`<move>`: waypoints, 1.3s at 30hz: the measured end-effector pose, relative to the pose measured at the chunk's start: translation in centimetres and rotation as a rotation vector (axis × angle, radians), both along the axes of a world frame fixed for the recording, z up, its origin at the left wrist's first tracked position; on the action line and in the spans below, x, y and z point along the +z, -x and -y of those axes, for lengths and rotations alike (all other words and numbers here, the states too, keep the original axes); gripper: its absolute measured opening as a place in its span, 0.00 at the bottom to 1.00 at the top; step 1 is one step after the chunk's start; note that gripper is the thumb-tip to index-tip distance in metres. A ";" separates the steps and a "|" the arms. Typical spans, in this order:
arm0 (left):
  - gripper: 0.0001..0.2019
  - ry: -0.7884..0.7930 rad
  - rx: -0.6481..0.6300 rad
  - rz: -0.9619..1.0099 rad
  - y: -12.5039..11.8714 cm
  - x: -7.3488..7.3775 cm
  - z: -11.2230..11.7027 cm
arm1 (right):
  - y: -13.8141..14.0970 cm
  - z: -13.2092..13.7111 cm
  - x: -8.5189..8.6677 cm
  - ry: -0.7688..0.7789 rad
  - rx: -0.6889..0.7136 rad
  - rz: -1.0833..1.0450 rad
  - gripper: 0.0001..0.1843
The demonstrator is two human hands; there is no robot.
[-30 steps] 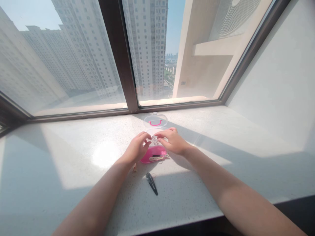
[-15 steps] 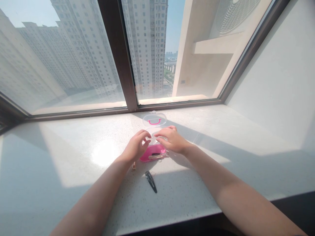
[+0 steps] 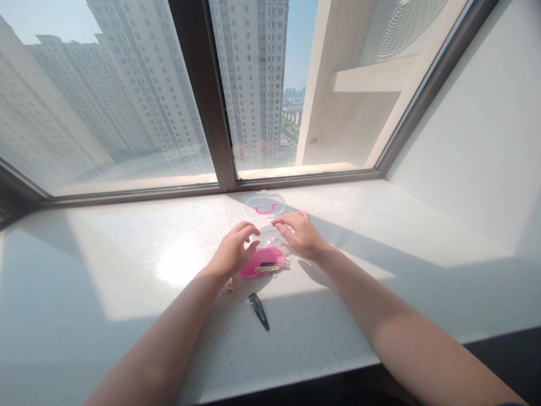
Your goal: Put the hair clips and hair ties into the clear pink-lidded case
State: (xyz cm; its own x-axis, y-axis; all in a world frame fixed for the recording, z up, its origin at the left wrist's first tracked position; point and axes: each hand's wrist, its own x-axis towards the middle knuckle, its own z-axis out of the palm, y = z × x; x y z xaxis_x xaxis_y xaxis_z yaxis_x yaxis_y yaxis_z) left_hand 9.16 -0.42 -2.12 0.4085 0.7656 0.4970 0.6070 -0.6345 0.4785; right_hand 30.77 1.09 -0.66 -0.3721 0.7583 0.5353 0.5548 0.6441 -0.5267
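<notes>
Between my hands lies a clear plastic box [image 3: 267,239], its transparent lid with a pink handle [image 3: 265,210] folded back toward the window. My left hand [image 3: 236,243] is at the box's left side, thumb and fingers apart. On the right, my right hand [image 3: 302,234] hovers at the box's other side with its fingers loosely stretched. Neither hand visibly grips anything. In front of the box sits a pink oval tray [image 3: 253,266] with hair clips [image 3: 270,268] on its right part. A black snap hair clip [image 3: 259,312] rests nearer to me.
A small gold-coloured clip [image 3: 229,285] lies beside my left wrist. Thin hair ties [image 3: 262,298] are near the black clip and the tray. The speckled white windowsill [image 3: 321,338] ends at a front edge; a brown window frame [image 3: 226,180] bounds the back.
My right hand has moved slightly right and away from my left, and its fingers have straightened. More of the clear box shows between them. My left hand has hardly moved.
</notes>
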 end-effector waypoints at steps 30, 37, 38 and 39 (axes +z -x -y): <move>0.14 0.365 0.229 -0.491 2.8 5.1 2.2 | 1.1 4.3 1.6 0.088 0.303 0.125 0.07; 0.24 0.696 0.241 -0.654 3.9 5.2 2.6 | 2.2 3.8 -0.2 0.152 0.339 0.359 0.06; 0.24 0.727 0.228 -0.676 3.7 5.3 2.8 | 2.2 3.8 -0.3 0.149 0.335 0.367 0.05; 0.23 0.770 0.217 -0.694 3.5 5.4 3.0 | 2.2 3.7 -0.4 0.148 0.330 0.371 0.05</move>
State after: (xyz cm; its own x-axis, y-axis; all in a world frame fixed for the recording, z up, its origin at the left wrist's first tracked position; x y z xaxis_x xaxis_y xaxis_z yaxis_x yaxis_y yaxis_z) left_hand 5.67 -3.39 3.28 0.2331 0.8655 -0.4433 0.9657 -0.1526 0.2099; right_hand 28.56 -2.63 -1.04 -0.7487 0.6259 0.2184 0.5010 0.7500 -0.4318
